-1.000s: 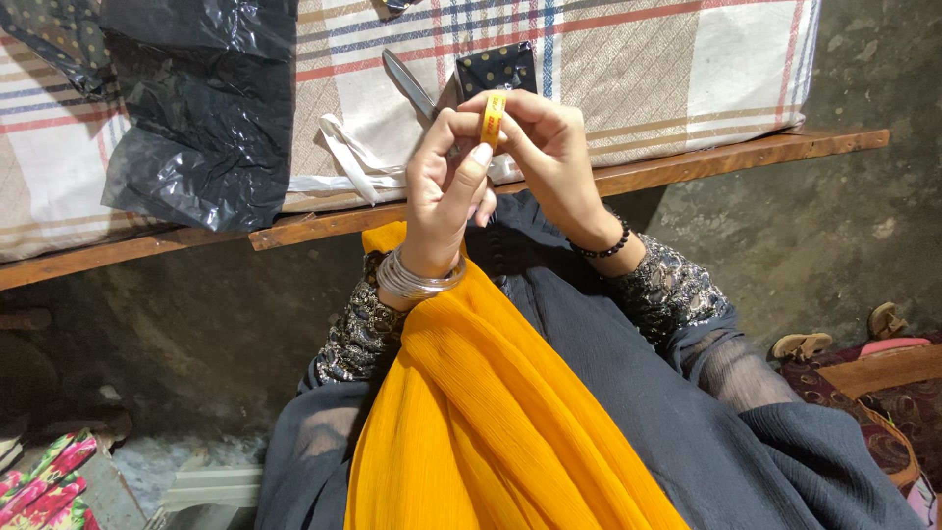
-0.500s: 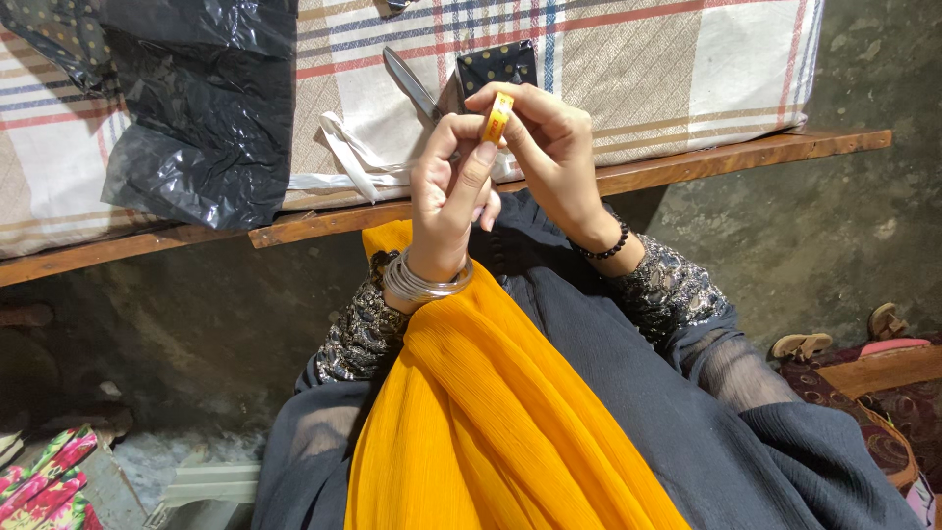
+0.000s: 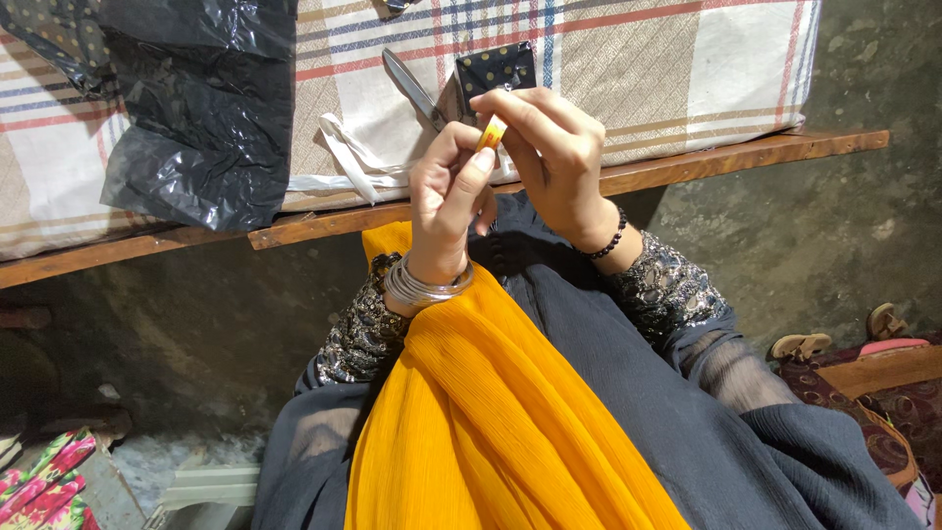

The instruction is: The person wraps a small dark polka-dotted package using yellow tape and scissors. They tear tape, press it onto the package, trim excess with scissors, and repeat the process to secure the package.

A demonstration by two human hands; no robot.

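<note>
Both hands pinch a small yellow strip above the lap.

The left hand and right hand close their fingertips on the yellow strip, held in front of the scissors lying on the checked cloth.

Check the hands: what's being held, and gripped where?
A small yellow-orange strip, pinched between the fingertips of the left hand and the right hand. Most of it is hidden by the fingers, so the exact part gripped cannot be told.
</note>
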